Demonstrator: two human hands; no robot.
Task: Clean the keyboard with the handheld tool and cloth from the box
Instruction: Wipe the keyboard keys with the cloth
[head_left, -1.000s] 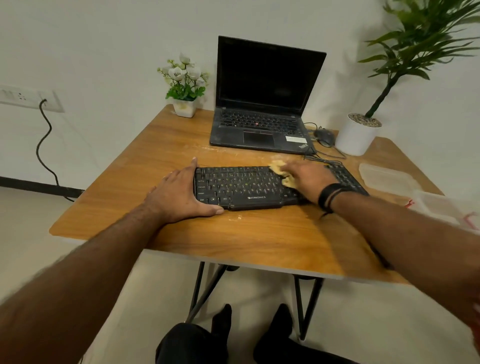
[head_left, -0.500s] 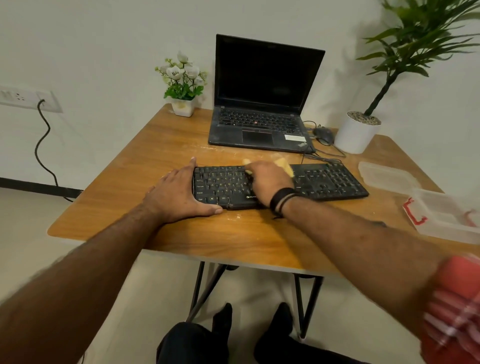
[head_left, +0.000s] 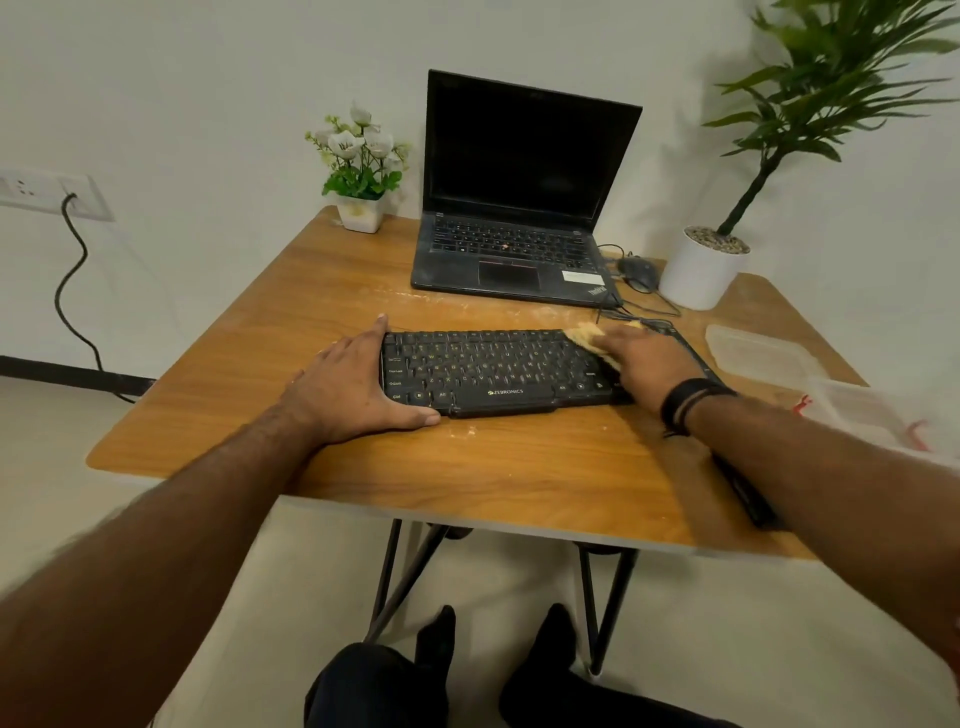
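Keyboard (head_left: 498, 371): black Zebronics, flat on wooden table (head_left: 519, 467), near front edge, in front of laptop (head_left: 511, 234).
L hand (head_left: 353, 387): flat on table at keyboard's left end, fingers straight & together along its side edge, thumb along front edge.
R hand (head_left: 641, 358): palm down on keyboard's right part, pressing yellow cloth (head_left: 587, 335); fingers fairly straight, close together.
Cloth: bunched under R fingers, pokes out at far side.
Box (head_left: 758, 353): clear plastic, right of keyboard; lid or base, can't tell.
Mouse (head_left: 638, 271): beside laptop, by white plant pot (head_left: 698, 270).
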